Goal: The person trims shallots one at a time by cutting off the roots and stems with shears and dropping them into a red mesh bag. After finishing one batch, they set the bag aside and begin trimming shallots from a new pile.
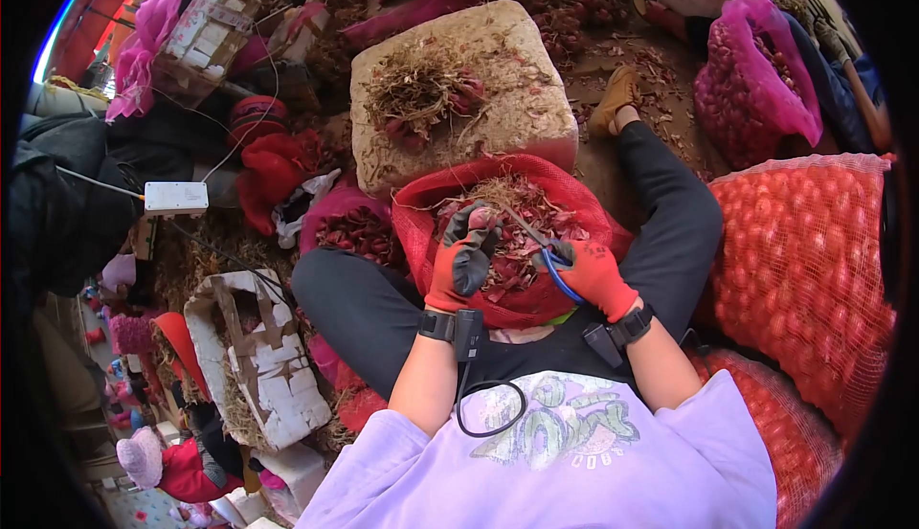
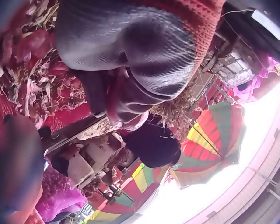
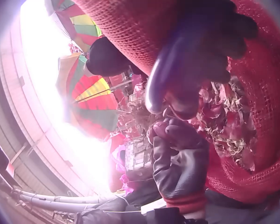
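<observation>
My left hand [image 1: 466, 253], in a red glove with a dark palm, pinches a small pink shallot [image 1: 481, 218] at its fingertips. In the right wrist view the shallot [image 3: 159, 128] peeks out between thumb and fingers. Scissors [image 1: 557, 276] with blue handles are gripped in my right hand [image 1: 595, 278], gloved the same way. Their blades point up and left, the tip close to the left fingertips. Both hands are over an open red mesh bag [image 1: 418, 211] in my lap. Inside it lie shallots and dry trimmings [image 1: 517, 266].
Beyond the bag stands a white foam box [image 1: 522, 79] topped with a heap of dried shallot stalks [image 1: 412, 89]. Full red mesh sacks [image 1: 799, 280] crowd the right side. A pink sack [image 1: 756, 84] is farther back. On the left are a taped foam box [image 1: 254, 357] and a power strip [image 1: 176, 198].
</observation>
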`<action>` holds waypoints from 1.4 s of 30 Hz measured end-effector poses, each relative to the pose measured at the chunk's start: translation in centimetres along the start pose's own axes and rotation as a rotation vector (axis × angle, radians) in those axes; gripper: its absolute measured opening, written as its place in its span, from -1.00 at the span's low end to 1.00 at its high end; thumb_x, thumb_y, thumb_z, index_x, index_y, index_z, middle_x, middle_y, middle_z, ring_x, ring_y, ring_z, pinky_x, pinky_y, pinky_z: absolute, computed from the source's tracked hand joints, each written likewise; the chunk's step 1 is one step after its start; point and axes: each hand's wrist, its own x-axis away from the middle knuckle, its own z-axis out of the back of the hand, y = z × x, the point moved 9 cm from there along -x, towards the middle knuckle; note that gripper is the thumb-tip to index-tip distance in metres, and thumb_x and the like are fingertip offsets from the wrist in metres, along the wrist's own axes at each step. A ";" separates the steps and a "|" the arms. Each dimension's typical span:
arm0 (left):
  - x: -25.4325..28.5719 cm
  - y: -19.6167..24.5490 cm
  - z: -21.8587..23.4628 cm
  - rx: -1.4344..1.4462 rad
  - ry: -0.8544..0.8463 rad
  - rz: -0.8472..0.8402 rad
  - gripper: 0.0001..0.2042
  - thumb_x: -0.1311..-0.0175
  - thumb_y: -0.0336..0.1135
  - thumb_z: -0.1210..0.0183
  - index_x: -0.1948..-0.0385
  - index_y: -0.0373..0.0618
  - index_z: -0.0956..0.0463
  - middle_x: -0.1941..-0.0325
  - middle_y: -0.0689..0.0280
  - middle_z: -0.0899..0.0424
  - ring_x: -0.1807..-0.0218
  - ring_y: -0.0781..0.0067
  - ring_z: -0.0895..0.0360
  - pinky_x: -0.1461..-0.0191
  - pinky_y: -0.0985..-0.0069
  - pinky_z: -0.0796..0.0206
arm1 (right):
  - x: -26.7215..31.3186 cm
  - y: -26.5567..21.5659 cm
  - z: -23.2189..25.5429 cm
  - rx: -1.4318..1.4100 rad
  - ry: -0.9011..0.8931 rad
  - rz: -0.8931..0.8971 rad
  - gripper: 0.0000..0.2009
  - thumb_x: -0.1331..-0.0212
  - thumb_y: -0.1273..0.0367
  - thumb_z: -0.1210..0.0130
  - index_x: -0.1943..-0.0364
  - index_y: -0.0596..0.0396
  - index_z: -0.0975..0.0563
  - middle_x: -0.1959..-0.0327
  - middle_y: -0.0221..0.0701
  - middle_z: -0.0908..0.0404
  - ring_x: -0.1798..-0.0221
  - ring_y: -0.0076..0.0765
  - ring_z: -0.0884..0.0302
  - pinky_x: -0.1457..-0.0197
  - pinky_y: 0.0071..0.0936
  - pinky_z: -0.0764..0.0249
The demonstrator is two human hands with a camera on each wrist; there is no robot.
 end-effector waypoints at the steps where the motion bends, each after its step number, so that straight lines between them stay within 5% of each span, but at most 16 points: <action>1: -0.1 0.1 -0.4 0.019 -0.032 -0.021 -0.70 -0.23 -0.53 -0.03 0.01 0.00 -0.41 0.03 0.41 -0.50 0.00 0.46 -0.46 -0.25 0.39 -0.24 | 0.0 -0.5 0.7 -0.035 0.028 -0.024 -0.55 0.01 -0.02 -0.17 0.29 0.11 -0.56 0.45 -0.15 -0.59 0.30 -0.05 -0.54 0.24 -0.22 -0.43; 4: 0.2 0.0 0.9 0.031 0.142 0.035 -0.71 -0.23 -0.52 -0.05 0.03 0.01 -0.42 0.05 0.42 -0.50 -0.01 0.48 -0.45 -0.22 0.40 -0.28 | 0.2 -3.2 2.3 -0.132 0.074 0.108 -0.57 0.00 -0.01 -0.17 0.29 0.09 -0.56 0.44 -0.17 -0.60 0.32 -0.04 -0.54 0.26 -0.21 -0.42; 7: -0.1 0.0 0.7 0.027 0.032 0.015 -0.73 -0.24 -0.51 -0.04 0.03 0.00 -0.43 0.06 0.40 -0.51 -0.01 0.47 -0.46 -0.22 0.41 -0.30 | 0.6 -3.2 1.8 0.166 0.149 0.168 -0.59 0.00 0.02 -0.17 0.29 0.09 -0.55 0.43 -0.17 -0.60 0.35 -0.04 -0.55 0.28 -0.21 -0.42; 10: 0.0 -0.2 0.8 0.011 0.014 0.001 -0.76 -0.27 -0.47 -0.04 0.04 -0.03 -0.43 0.05 0.39 -0.51 0.00 0.48 -0.46 -0.23 0.42 -0.29 | 0.3 -1.4 0.4 0.238 0.038 0.060 -0.66 -0.02 0.08 -0.20 0.30 0.05 -0.59 0.44 -0.18 -0.59 0.37 -0.06 -0.54 0.31 -0.32 -0.39; 13: 0.1 -0.2 0.3 0.012 0.022 0.029 -0.76 -0.28 -0.44 -0.03 0.03 -0.05 -0.41 0.04 0.40 -0.48 -0.01 0.48 -0.45 -0.18 0.46 -0.30 | 0.1 -0.4 -0.2 0.047 -0.026 0.042 -0.61 -0.02 0.05 -0.17 0.30 0.12 -0.55 0.45 -0.15 -0.59 0.39 -0.04 -0.55 0.29 -0.24 -0.42; 16: 0.7 -1.2 -1.1 0.000 -0.039 0.239 -0.75 -0.28 -0.44 -0.02 0.01 -0.05 -0.38 0.04 0.41 -0.46 -0.03 0.44 -0.45 -0.11 0.50 -0.31 | -0.3 -0.1 0.7 -0.268 0.045 -0.100 -0.61 -0.03 0.07 -0.17 0.31 0.15 -0.55 0.42 -0.14 -0.60 0.35 -0.04 -0.56 0.27 -0.25 -0.42; 19: 0.5 -2.6 -1.4 0.032 -0.156 0.225 -0.72 -0.29 -0.44 -0.01 -0.03 -0.06 -0.37 0.01 0.39 -0.48 -0.04 0.44 -0.45 -0.15 0.44 -0.32 | -0.4 -1.8 2.1 -0.633 0.152 0.038 -0.56 0.02 0.06 -0.20 0.27 0.18 -0.53 0.31 -0.16 -0.60 0.26 -0.03 -0.54 0.20 -0.23 -0.41; 23: 0.5 -2.5 -0.1 0.112 -0.004 0.256 -0.73 -0.30 -0.36 -0.03 -0.02 -0.06 -0.37 0.03 0.38 -0.51 0.00 0.37 -0.49 -0.03 0.50 -0.38 | 0.6 -4.0 3.6 0.201 0.332 0.268 -0.49 0.09 0.00 -0.21 0.22 0.14 -0.49 0.26 -0.21 -0.55 0.18 -0.04 -0.51 0.14 -0.19 -0.41; 28: 0.4 -1.0 2.4 0.212 0.034 0.153 -0.76 -0.30 -0.32 0.00 0.03 -0.04 -0.41 0.06 0.37 -0.53 0.02 0.32 -0.50 0.12 0.56 -0.41 | 0.4 -3.5 2.6 0.257 0.166 0.192 -0.58 0.09 0.03 -0.19 0.29 0.07 -0.50 0.32 -0.26 -0.55 0.25 -0.11 -0.53 0.19 -0.22 -0.41; 32: 0.3 -0.2 2.7 -0.039 0.010 0.052 -0.80 -0.29 -0.31 0.01 0.08 -0.03 -0.44 0.10 0.34 -0.55 0.06 0.31 -0.51 0.14 0.58 -0.39 | 0.4 -2.9 2.4 0.353 0.164 0.194 -0.65 0.07 0.07 -0.18 0.34 0.02 -0.50 0.38 -0.32 -0.56 0.29 -0.15 -0.53 0.26 -0.24 -0.41; 35: 0.4 -1.0 3.5 0.020 0.071 0.230 -0.79 -0.30 -0.31 0.02 0.07 -0.04 -0.43 0.10 0.33 -0.55 0.09 0.34 -0.51 0.12 0.55 -0.38 | 0.5 -2.3 2.0 0.342 0.124 0.195 -0.70 0.11 0.14 -0.23 0.34 -0.02 -0.54 0.43 -0.27 -0.56 0.34 -0.06 -0.52 0.27 -0.24 -0.40; 42: 0.7 -1.3 1.5 -0.051 -0.004 0.319 -0.74 -0.31 -0.29 0.00 0.03 -0.15 -0.39 0.15 0.37 -0.53 0.09 0.41 -0.49 0.09 0.53 -0.34 | 0.1 -1.0 1.3 0.111 -0.010 0.022 -0.64 0.02 0.06 -0.18 0.33 0.05 -0.59 0.45 -0.23 -0.61 0.35 -0.10 -0.56 0.25 -0.27 -0.43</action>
